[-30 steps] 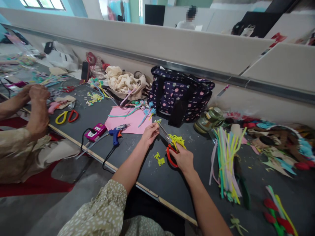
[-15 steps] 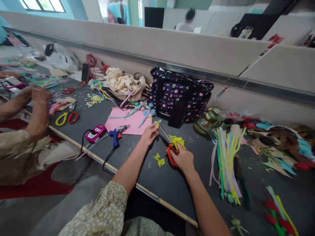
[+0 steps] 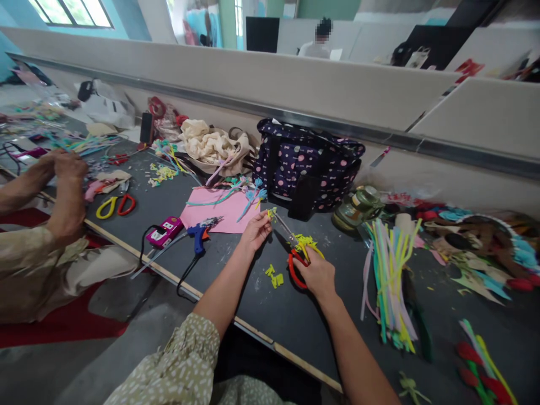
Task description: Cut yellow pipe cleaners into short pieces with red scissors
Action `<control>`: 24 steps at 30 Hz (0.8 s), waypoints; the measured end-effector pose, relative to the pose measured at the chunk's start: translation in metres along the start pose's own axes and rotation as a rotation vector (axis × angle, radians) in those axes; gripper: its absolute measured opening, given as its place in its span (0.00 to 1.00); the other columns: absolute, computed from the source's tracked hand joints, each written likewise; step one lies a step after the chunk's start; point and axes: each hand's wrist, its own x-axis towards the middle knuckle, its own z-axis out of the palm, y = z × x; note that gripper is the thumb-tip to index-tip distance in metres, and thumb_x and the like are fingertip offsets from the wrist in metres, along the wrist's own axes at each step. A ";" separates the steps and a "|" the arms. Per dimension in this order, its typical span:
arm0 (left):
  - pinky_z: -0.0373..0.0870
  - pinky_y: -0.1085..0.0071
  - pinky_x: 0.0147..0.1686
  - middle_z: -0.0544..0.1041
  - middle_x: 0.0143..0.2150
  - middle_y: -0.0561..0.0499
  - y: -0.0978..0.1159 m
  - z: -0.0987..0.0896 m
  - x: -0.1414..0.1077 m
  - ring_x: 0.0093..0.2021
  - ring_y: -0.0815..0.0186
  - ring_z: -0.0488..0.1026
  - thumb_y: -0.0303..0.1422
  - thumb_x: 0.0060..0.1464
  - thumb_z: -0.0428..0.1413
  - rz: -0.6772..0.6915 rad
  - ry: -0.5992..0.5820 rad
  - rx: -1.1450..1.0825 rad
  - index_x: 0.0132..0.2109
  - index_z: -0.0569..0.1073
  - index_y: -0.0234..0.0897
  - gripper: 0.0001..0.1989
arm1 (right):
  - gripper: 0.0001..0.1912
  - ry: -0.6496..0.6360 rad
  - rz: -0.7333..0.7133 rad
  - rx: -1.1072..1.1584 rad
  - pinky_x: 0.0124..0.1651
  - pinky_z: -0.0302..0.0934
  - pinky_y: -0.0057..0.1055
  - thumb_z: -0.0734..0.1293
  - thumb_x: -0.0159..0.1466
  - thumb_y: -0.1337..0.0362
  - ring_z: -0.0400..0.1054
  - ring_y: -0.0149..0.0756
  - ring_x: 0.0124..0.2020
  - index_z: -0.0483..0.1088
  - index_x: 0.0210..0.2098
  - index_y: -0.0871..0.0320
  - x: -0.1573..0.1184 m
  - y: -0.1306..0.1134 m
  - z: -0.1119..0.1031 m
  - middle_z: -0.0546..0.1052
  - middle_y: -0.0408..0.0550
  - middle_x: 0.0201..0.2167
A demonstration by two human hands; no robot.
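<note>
My left hand point(image 3: 256, 232) pinches a small yellow-green piece point(image 3: 272, 213) between its fingertips, over the dark table just right of a pink sheet point(image 3: 223, 209). In my right hand point(image 3: 315, 273) are scissors point(image 3: 297, 269) with red and yellow handles; their blades are parted and the tips reach up to the small piece. Behind the handles lies a pile of yellow-green bits point(image 3: 306, 241). Several more cut bits point(image 3: 274, 277) rest on the table between my hands.
A blue glue gun point(image 3: 198, 236) and magenta box point(image 3: 165, 232) lie left. Behind are a dark patterned bag point(image 3: 307, 163) and a green jar point(image 3: 358, 209). Coloured stems point(image 3: 390, 281) lie right. A person's hands point(image 3: 70, 164) work at far left, near other scissors point(image 3: 116, 206).
The scissors' handles have spread a little wider, and my right hand has shifted slightly right and down. My left hand has stayed nearly still with the small piece.
</note>
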 end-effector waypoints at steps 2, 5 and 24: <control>0.61 0.81 0.22 0.71 0.27 0.55 0.000 0.000 0.000 0.21 0.78 0.62 0.23 0.38 0.64 0.001 -0.002 0.000 0.38 0.70 0.33 0.17 | 0.23 0.020 -0.023 0.016 0.38 0.60 0.30 0.60 0.60 0.49 0.71 0.38 0.39 0.68 0.47 0.57 -0.001 0.002 0.003 0.76 0.51 0.40; 0.62 0.81 0.23 0.71 0.27 0.55 0.000 -0.002 0.000 0.21 0.78 0.62 0.24 0.39 0.64 0.005 -0.014 0.003 0.38 0.70 0.34 0.17 | 0.23 0.029 -0.033 0.015 0.37 0.60 0.30 0.60 0.60 0.49 0.71 0.37 0.38 0.69 0.47 0.57 -0.002 0.001 0.004 0.76 0.51 0.40; 0.67 0.78 0.25 0.73 0.25 0.55 0.004 0.006 -0.003 0.21 0.76 0.66 0.32 0.38 0.66 0.116 0.115 0.235 0.35 0.72 0.33 0.15 | 0.23 -0.009 -0.082 -0.070 0.37 0.59 0.30 0.61 0.61 0.49 0.70 0.38 0.39 0.68 0.49 0.57 -0.002 0.005 0.005 0.76 0.52 0.43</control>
